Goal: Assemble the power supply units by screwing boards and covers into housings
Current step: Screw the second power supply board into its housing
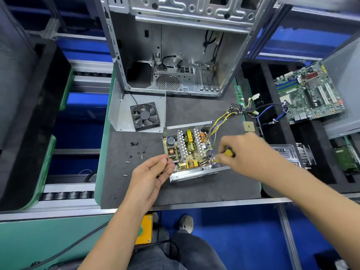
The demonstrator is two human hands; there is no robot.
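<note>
On the surface (204, 190), the housing (194, 172) holds the board (188, 151); fan (145, 116) behind-left, screws (136, 151) left, case (175, 45) behind.

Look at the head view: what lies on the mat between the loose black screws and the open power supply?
Bare dark mat only, in the head view, from the screws to the power supply.

Bare forearms, dark trousers (191, 254), seemingly a grey shoe (186, 224).

Screwdriver (228, 152) tip hidden behind blurred right hand (245, 152), loose screws (134, 143) too small (heads unreadable)
</note>
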